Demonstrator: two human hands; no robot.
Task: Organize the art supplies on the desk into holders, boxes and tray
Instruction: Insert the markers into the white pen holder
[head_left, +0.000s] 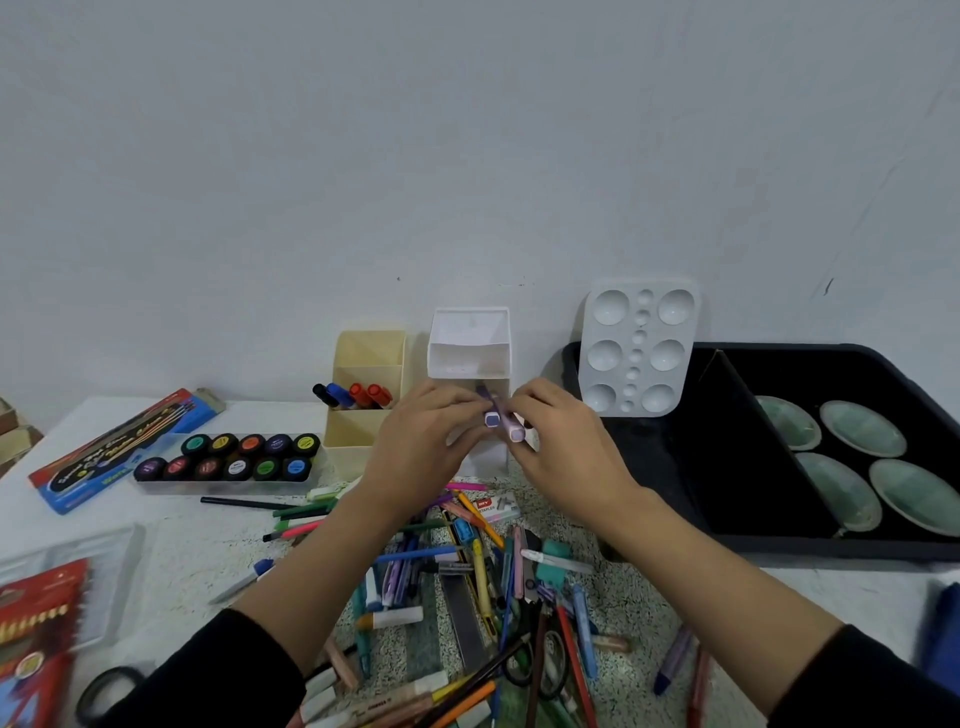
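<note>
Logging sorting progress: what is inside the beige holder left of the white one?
The beige holder has four markers in its middle tier: black, blue, two red. Its lowest tier's inside is hidden by its front wall.

An art or craft desk (208, 551) at a bare white wall (467, 156) — purple markers (492, 419) pinched in the fingers (452, 401), holders (369, 358) just behind, paint pots (228, 457) to their left, mixing palette (640, 347) propped to their right, loose pens and pencils (467, 566) heaped just below.
</note>
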